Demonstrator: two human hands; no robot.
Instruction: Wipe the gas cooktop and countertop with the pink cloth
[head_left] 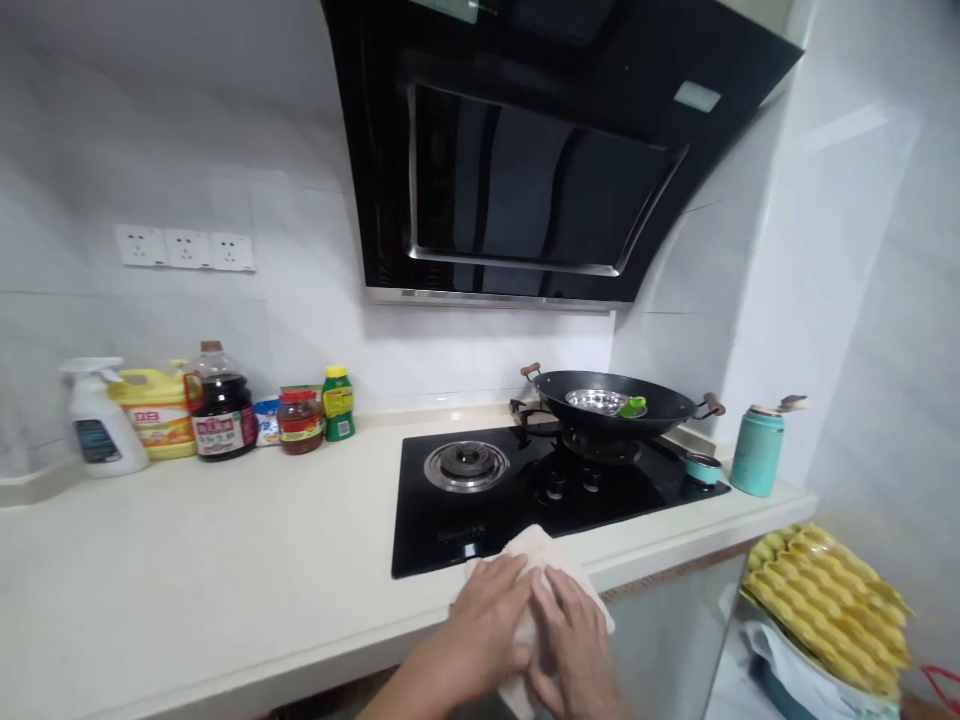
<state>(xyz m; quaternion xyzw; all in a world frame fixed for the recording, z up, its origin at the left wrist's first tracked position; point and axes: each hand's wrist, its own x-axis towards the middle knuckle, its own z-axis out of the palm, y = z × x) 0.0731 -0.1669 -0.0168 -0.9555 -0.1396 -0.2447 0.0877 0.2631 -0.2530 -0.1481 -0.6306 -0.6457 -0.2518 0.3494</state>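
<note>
My left hand (489, 612) and right hand (576, 622) gripped a pale cloth (538, 548) at the front edge of the desk (225, 570). Just beyond lay the black stove (517, 500); farther back, a wok (589, 422) sat over its right side, holding a shiny metal dish (592, 401).

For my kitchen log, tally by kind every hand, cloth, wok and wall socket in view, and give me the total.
Hands (left hand, right hand): 2
Cloth: 1
Wok: 1
Wall sockets: 3
Total: 7
</note>
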